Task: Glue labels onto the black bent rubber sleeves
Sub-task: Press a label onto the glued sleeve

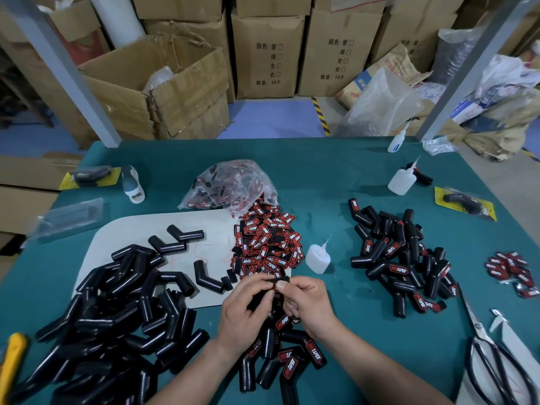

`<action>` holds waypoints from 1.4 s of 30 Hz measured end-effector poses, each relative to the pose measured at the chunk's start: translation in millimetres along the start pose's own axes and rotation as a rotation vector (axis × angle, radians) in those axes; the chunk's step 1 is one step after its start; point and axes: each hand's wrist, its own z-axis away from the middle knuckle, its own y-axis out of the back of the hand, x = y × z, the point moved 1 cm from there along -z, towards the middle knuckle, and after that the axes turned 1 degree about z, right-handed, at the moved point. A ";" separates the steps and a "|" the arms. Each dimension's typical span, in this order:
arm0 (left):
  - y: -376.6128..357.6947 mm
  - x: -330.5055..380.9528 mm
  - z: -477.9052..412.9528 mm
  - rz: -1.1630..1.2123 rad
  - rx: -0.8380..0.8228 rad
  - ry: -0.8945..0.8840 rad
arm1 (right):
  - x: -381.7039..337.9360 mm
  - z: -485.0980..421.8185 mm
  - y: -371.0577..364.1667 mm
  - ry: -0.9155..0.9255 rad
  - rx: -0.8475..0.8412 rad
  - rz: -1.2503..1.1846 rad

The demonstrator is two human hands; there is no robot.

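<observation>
My left hand [247, 306] and my right hand [306, 302] meet low in the middle and together grip one black bent rubber sleeve [280, 279], thumbs pressing on its top. A heap of red-and-black labels [264, 244] lies just beyond my hands. Unlabelled black sleeves [117, 311] are piled at the left. Labelled sleeves [292, 355] lie under my wrists, and a bigger labelled pile [403, 258] sits at the right. A small glue bottle [318, 257] stands right of the labels.
A plastic bag of labels [230, 185] lies behind the heap. Two more glue bottles [401, 179] [398, 140] stand far right. Scissors [491, 355] lie at the right front edge, a yellow knife [11, 361] at the left. Cardboard boxes [163, 92] stand behind the table.
</observation>
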 end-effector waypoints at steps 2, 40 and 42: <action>0.1 0.7 -0.4 0.005 0.005 -0.001 | -1.3 0.3 -0.4 0.000 0.002 0.005; 1.7 -5.9 -1.5 0.159 0.068 0.199 | 6.7 -5.7 7.8 0.066 0.014 0.168; 2.1 -5.0 -1.9 0.123 0.055 0.159 | 7.7 -6.4 6.4 0.025 0.041 0.133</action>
